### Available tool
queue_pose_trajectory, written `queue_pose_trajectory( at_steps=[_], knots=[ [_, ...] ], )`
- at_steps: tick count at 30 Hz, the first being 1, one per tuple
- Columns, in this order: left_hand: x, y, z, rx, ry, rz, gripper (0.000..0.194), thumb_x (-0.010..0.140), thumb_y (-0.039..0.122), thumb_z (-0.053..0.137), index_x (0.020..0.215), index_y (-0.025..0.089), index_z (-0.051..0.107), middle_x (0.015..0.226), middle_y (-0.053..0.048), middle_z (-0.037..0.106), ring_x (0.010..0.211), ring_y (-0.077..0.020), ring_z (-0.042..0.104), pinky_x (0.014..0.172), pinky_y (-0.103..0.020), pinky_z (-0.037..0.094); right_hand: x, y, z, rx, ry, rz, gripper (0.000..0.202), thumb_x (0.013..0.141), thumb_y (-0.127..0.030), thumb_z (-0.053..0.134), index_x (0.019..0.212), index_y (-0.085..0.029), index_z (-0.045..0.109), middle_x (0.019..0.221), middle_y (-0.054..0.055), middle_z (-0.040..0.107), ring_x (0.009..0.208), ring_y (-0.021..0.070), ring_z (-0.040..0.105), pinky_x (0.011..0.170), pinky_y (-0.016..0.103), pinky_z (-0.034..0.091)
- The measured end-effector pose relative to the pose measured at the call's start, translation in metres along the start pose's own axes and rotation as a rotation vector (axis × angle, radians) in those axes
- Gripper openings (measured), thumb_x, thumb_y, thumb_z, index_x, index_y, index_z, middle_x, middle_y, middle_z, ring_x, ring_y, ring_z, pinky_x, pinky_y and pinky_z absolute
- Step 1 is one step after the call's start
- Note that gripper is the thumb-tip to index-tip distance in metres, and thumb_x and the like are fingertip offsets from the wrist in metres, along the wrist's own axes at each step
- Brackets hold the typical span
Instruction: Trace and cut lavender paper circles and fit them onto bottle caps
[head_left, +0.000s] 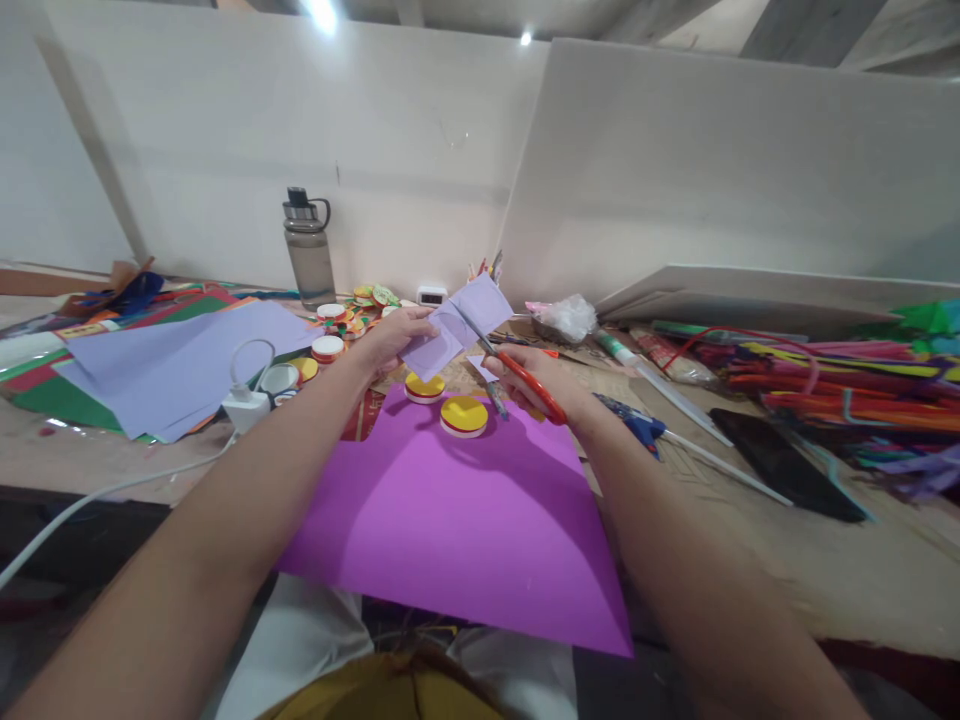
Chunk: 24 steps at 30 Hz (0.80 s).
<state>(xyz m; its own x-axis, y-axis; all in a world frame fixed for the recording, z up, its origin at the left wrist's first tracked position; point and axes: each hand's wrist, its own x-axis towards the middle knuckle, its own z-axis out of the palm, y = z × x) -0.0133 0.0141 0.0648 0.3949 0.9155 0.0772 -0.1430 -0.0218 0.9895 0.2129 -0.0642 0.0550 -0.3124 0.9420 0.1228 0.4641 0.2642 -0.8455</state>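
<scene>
My left hand (399, 338) pinches the left edge of a lavender paper piece (433, 348), which has a faint curved line on it. My right hand (536, 378) is closed round red-handled scissors (531, 385). Their blades reach up to the left across the lavender paper, between its left part and its upper right part. Below my hands lie two round yellow-topped pieces with white and red sides, one (424, 386) further back and one (463, 414) on the large purple sheet (465, 530). A small lavender scrap (481, 368) sits beside the blades.
Lavender sheets (187, 360), a white charger (246, 408) with a cable and a water bottle (309, 255) are on the left. On the right are a glue gun (637, 422), a dark phone (784, 462) and bundled colourful strips (825, 385). A clear plastic bag (566, 318) lies behind.
</scene>
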Motion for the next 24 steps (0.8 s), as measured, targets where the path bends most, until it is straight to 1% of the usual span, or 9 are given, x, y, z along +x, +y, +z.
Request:
queue_pose_trajectory(
  at_steps=[6, 11, 14, 18, 21, 24],
  knots=[
    [0.001, -0.004, -0.004, 0.021, -0.03, -0.003, 0.036, 0.057, 0.012, 0.065, 0.093, 0.012, 0.073, 0.075, -0.003, 0.073, 0.059, -0.0126, 0.063, 0.06, -0.022, 0.049, -0.001, -0.002, -0.001, -0.065, 0.009, -0.006, 0.05, 0.089, -0.067, 0.054, 0.07, -0.021, 0.046, 0.05, -0.005, 0.045, 0.038, 0.0067, 0.04, 0.036, 0.019, 0.03],
    [0.004, -0.009, -0.006, 0.048, -0.056, -0.072, 0.038, 0.059, 0.012, 0.064, 0.096, 0.01, 0.072, 0.074, -0.004, 0.073, 0.059, -0.0144, 0.064, 0.059, -0.024, 0.049, -0.002, -0.002, 0.0, -0.077, -0.038, -0.008, 0.044, 0.088, -0.062, 0.058, 0.076, -0.022, 0.046, 0.055, -0.005, 0.049, 0.04, 0.0077, 0.044, 0.038, 0.019, 0.032],
    [0.006, -0.013, -0.007, 0.061, -0.061, -0.077, 0.036, 0.058, 0.012, 0.065, 0.093, 0.011, 0.072, 0.073, -0.004, 0.072, 0.058, -0.014, 0.063, 0.056, -0.023, 0.048, -0.001, -0.002, 0.001, -0.05, -0.034, -0.004, 0.044, 0.086, -0.061, 0.061, 0.075, -0.021, 0.047, 0.054, -0.005, 0.049, 0.04, 0.0076, 0.043, 0.037, 0.02, 0.031],
    [0.009, -0.018, -0.009, 0.047, -0.06, -0.051, 0.031, 0.057, 0.012, 0.065, 0.087, 0.011, 0.071, 0.069, -0.002, 0.069, 0.055, -0.0128, 0.06, 0.055, -0.023, 0.048, 0.0, -0.003, 0.003, 0.009, -0.015, 0.074, 0.041, 0.087, -0.059, 0.061, 0.075, -0.021, 0.047, 0.05, -0.007, 0.044, 0.036, 0.0076, 0.038, 0.034, 0.021, 0.028],
    [0.009, -0.022, -0.011, 0.022, -0.058, -0.079, 0.024, 0.056, 0.013, 0.066, 0.08, 0.012, 0.068, 0.066, -0.002, 0.067, 0.054, -0.0137, 0.06, 0.053, -0.024, 0.048, 0.0, -0.003, 0.005, 0.0, -0.001, 0.117, 0.038, 0.087, -0.055, 0.061, 0.075, -0.02, 0.051, 0.05, -0.006, 0.045, 0.035, 0.0073, 0.038, 0.034, 0.021, 0.028],
    [0.009, -0.024, -0.013, -0.01, -0.075, -0.123, 0.023, 0.056, 0.014, 0.067, 0.079, 0.011, 0.067, 0.067, -0.005, 0.068, 0.056, -0.0159, 0.063, 0.053, -0.025, 0.049, 0.0, -0.002, 0.005, -0.024, -0.005, 0.132, 0.037, 0.087, -0.054, 0.061, 0.076, -0.019, 0.055, 0.05, -0.005, 0.047, 0.035, 0.0077, 0.041, 0.034, 0.021, 0.03]
  ],
)
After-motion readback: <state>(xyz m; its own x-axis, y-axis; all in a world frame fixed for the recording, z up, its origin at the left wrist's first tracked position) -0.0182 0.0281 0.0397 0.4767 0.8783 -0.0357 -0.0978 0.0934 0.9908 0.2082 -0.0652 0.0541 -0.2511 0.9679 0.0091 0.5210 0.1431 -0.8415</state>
